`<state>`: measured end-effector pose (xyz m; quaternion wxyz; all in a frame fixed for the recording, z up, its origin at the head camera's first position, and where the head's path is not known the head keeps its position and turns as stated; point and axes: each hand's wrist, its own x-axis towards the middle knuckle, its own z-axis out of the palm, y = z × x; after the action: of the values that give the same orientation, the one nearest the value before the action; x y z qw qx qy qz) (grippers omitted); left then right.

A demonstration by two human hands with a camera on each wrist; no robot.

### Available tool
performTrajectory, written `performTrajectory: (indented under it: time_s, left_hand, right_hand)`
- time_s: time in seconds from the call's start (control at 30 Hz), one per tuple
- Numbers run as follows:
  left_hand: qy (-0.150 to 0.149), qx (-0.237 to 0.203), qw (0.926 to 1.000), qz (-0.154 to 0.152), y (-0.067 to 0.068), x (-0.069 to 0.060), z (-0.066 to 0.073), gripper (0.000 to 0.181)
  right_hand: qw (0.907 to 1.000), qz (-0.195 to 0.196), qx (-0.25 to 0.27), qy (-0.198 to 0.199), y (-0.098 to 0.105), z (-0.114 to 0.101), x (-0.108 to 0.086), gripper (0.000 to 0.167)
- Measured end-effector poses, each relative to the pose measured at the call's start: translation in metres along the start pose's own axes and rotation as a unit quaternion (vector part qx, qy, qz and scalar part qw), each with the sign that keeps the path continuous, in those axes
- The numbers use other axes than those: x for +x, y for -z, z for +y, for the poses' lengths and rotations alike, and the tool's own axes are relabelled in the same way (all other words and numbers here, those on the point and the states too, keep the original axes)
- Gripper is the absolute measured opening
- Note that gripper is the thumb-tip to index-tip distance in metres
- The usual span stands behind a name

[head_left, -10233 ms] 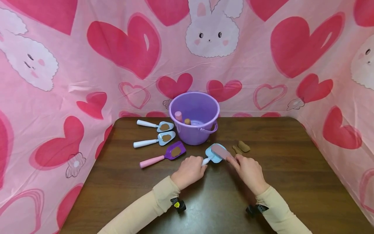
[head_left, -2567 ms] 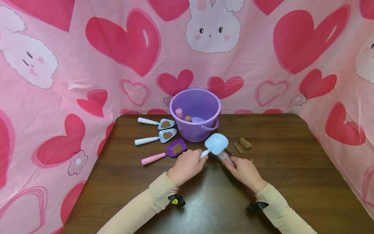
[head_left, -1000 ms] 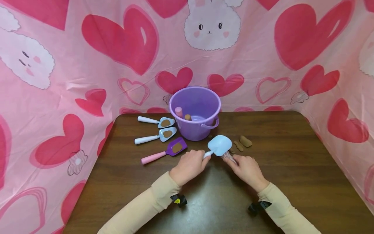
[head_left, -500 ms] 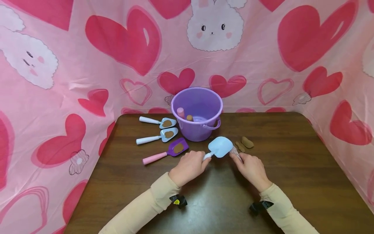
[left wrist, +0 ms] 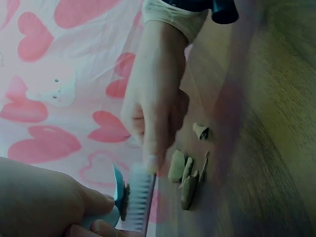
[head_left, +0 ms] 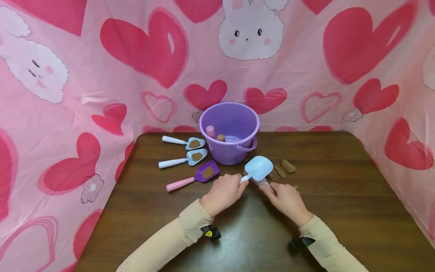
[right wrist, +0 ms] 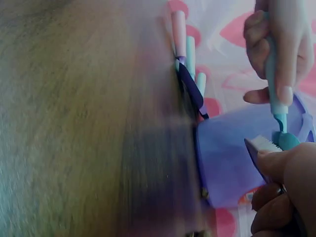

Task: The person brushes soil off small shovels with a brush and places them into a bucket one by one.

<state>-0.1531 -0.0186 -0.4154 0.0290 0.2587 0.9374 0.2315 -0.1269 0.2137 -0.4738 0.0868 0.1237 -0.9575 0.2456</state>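
My left hand (head_left: pixel 224 192) grips the white handle of a light blue toy shovel (head_left: pixel 259 168), its back turned up over the table. Brown clay clings to the face of the blade in the left wrist view. My right hand (head_left: pixel 289 200) holds a brush (head_left: pixel 261 182) from the right side. Its pale bristles (left wrist: pixel 139 197) face the clay, close under the blade; I cannot tell whether they touch. In the head view the blade hides much of the brush. Brown clay lumps (head_left: pixel 288 166) lie on the table just right of the blade.
A purple bucket (head_left: pixel 227 155) stands behind the hands, with a pink-ended piece (head_left: pixel 210 131) and a brown-ended piece (head_left: pixel 221 137) inside. Left of it lie two light blue trowels (head_left: pixel 196 155) and a purple scoop (head_left: pixel 208 172), each with a brown patch. Heart-patterned cloth surrounds the wooden table (head_left: pixel 340 211).
Ten seconds ago the blade lay face up under the brush; since then it has been turned over. In the last half second the brush swung left beneath the blade, which rose slightly right.
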Motion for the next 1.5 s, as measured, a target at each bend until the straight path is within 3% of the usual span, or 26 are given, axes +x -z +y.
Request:
performTrajectory:
  time_s: [0.23,0.4,0.6,0.73,0.93,1.1,1.2,1.37,1.5]
  left_hand:
    - [0.006,-0.012,0.9996,-0.023,-0.001,-0.001,-0.003,0.032]
    - [0.005,-0.009,0.9997,-0.024,0.002,-0.002,-0.004,0.032]
    - [-0.005,0.0,1.0,0.005,0.0,0.0,-0.001,0.035]
    - [-0.004,0.012,0.9999,0.006,-0.005,0.001,0.001,0.035]
    - [-0.003,0.03,0.9995,0.007,-0.007,-0.002,0.0,0.034]
    - [-0.001,0.017,0.9998,-0.005,-0.002,-0.006,-0.003,0.033]
    - [-0.003,0.012,0.9999,0.002,0.001,-0.005,-0.004,0.033]
    - [-0.013,0.005,0.9995,0.027,0.001,0.002,0.0,0.033]
    - [-0.008,0.009,0.9997,0.022,-0.004,0.005,0.002,0.034]
  right_hand:
    - [0.9983,0.011,-0.003,-0.057,0.016,0.016,0.001,0.044]
    - [0.9973,-0.001,0.001,-0.073,0.02,0.026,0.0,0.044]
    - [0.9989,-0.018,0.0,-0.043,0.01,0.017,-0.001,0.04]
    - [0.9994,-0.017,0.007,-0.028,0.008,0.008,-0.001,0.039]
    - [0.9988,-0.001,0.015,-0.048,0.014,0.012,0.002,0.044]
    - [0.9972,0.014,0.013,-0.073,0.021,0.019,0.003,0.046]
    - [0.997,0.012,0.011,-0.075,0.021,0.019,0.005,0.044]
    - [0.9989,-0.014,0.009,-0.044,0.011,0.008,0.007,0.039]
    - [0.9995,-0.023,0.016,-0.016,0.004,0.0,0.004,0.039]
